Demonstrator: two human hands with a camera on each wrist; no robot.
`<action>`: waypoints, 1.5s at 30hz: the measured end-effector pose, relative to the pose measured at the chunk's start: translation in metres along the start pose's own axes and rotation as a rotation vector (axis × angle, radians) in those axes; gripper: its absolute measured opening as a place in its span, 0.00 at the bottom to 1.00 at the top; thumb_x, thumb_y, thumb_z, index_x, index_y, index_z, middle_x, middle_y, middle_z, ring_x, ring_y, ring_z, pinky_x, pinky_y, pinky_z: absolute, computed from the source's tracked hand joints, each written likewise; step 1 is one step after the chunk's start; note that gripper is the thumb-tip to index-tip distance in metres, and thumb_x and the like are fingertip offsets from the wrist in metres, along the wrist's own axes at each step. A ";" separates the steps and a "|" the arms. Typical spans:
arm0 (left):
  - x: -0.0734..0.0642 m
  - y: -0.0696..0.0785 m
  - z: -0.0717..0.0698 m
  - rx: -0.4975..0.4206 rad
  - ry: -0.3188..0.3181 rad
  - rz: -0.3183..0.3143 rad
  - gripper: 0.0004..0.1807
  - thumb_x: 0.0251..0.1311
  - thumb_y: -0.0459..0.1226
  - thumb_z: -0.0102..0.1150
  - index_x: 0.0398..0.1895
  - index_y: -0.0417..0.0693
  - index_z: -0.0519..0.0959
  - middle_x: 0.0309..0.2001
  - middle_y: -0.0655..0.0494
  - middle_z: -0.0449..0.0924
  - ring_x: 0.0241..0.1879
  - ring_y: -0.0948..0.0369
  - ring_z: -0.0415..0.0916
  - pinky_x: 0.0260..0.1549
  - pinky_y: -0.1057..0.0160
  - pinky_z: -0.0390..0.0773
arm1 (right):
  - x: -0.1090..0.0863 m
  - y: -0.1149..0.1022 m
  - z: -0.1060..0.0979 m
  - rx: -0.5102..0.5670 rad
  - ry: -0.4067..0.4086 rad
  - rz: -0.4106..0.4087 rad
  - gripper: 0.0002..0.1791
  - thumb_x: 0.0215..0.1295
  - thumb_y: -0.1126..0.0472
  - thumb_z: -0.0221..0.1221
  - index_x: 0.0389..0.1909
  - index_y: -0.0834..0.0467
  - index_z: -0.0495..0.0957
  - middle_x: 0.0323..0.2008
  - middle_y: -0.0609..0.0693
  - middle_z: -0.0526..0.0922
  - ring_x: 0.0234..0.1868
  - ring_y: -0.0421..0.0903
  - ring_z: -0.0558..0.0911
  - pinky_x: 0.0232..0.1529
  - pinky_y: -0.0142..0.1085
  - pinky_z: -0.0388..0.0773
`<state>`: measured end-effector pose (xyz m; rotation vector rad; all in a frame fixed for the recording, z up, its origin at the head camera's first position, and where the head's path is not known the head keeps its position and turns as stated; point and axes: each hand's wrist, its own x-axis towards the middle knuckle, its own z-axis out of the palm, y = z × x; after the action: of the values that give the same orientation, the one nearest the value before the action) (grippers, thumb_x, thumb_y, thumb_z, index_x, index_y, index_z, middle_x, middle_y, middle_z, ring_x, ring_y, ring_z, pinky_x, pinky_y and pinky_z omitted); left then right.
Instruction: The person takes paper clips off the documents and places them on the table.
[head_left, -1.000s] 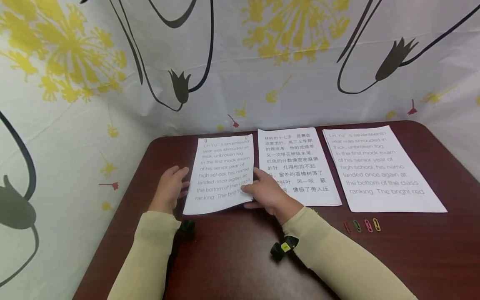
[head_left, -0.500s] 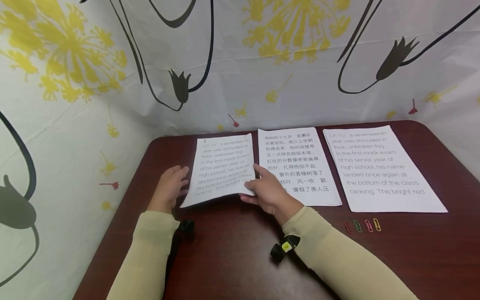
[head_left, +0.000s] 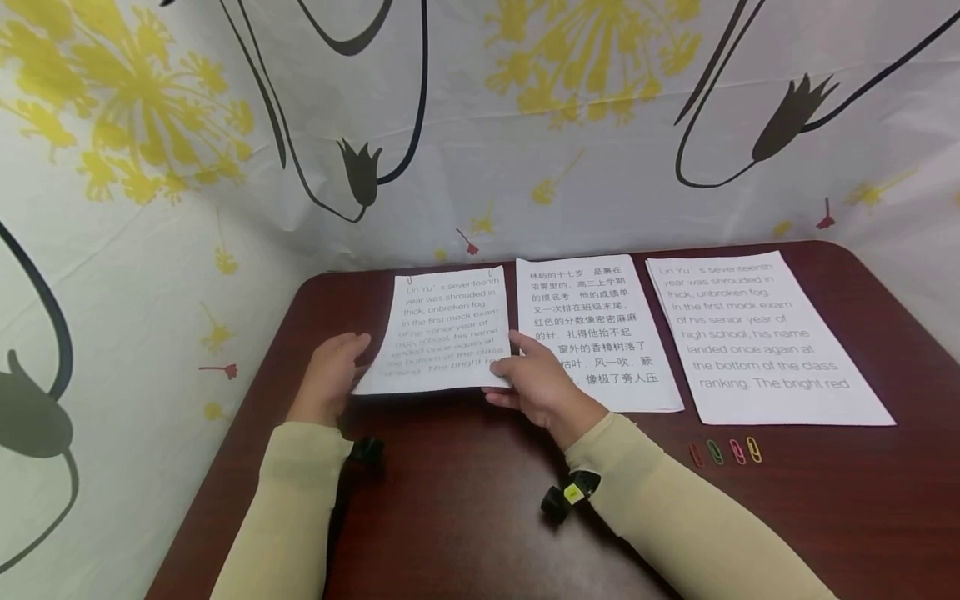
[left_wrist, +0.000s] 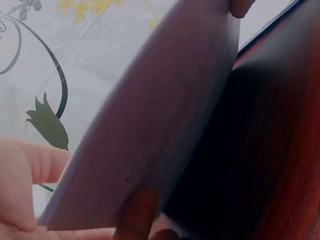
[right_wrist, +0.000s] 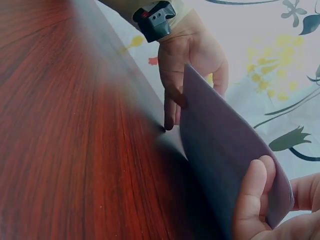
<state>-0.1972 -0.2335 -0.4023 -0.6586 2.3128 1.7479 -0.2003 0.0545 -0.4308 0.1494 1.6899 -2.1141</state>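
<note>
A sheaf of printed English paper (head_left: 442, 333) lies at the left, its near edge lifted and bowed off the table. Two small paper clips (head_left: 491, 272) sit on its far edge. My right hand (head_left: 543, 383) pinches the lower right edge, thumb on top and fingers underneath; the right wrist view shows those fingers (right_wrist: 255, 185) against the underside. Beside the lower left corner is my left hand (head_left: 330, 375), fingers loosely extended. One left finger (left_wrist: 140, 210) touches the sheaf's underside, while the thumb (left_wrist: 50, 162) stands off on the other side.
A Chinese-text paper stack (head_left: 585, 333) lies in the middle, partly covered by the right hand. Another English-text stack (head_left: 757, 342) is at the right. Several coloured paper clips (head_left: 737, 452) lie in a row before it on the dark red table (head_left: 450, 517). Patterned cloth (head_left: 450, 125) hangs behind.
The sheaf's near edge has risen off the table, its lower left corner swinging up toward the left hand. The left hand has shifted slightly left; the right keeps its pinch.
</note>
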 end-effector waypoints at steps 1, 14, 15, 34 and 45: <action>0.001 -0.001 0.000 0.004 0.003 -0.001 0.42 0.81 0.50 0.47 0.87 0.45 0.43 0.85 0.44 0.49 0.79 0.44 0.59 0.78 0.44 0.64 | 0.000 0.000 0.000 -0.011 0.003 -0.001 0.44 0.71 0.73 0.54 0.85 0.55 0.50 0.58 0.62 0.81 0.35 0.52 0.87 0.37 0.39 0.89; 0.005 -0.004 -0.001 0.191 -0.059 0.016 0.36 0.79 0.41 0.48 0.86 0.48 0.53 0.75 0.43 0.69 0.61 0.50 0.77 0.49 0.60 0.81 | -0.002 0.001 0.001 -0.106 -0.017 -0.024 0.45 0.71 0.73 0.55 0.86 0.59 0.47 0.64 0.65 0.78 0.41 0.47 0.86 0.35 0.39 0.89; 0.005 -0.004 -0.001 0.200 -0.062 0.020 0.35 0.79 0.41 0.48 0.86 0.49 0.53 0.75 0.43 0.70 0.60 0.51 0.77 0.47 0.61 0.80 | -0.003 0.000 0.001 -0.114 -0.021 -0.026 0.45 0.71 0.73 0.54 0.86 0.59 0.47 0.64 0.65 0.78 0.42 0.47 0.86 0.35 0.40 0.89; 0.006 -0.003 0.005 0.145 -0.020 0.113 0.37 0.76 0.33 0.46 0.86 0.56 0.53 0.75 0.44 0.70 0.55 0.51 0.80 0.42 0.63 0.86 | -0.003 0.002 -0.002 -0.159 -0.067 -0.058 0.45 0.71 0.74 0.53 0.86 0.59 0.45 0.64 0.64 0.81 0.49 0.49 0.87 0.44 0.44 0.89; -0.013 0.013 0.007 0.093 0.007 0.224 0.39 0.75 0.30 0.47 0.86 0.63 0.56 0.71 0.45 0.75 0.57 0.50 0.83 0.44 0.59 0.87 | -0.002 0.002 -0.002 -0.090 -0.068 -0.104 0.47 0.73 0.72 0.54 0.87 0.56 0.41 0.69 0.65 0.76 0.50 0.48 0.87 0.44 0.37 0.87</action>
<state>-0.1924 -0.2211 -0.3883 -0.4040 2.5403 1.7133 -0.1980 0.0570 -0.4322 -0.0377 1.7837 -2.0876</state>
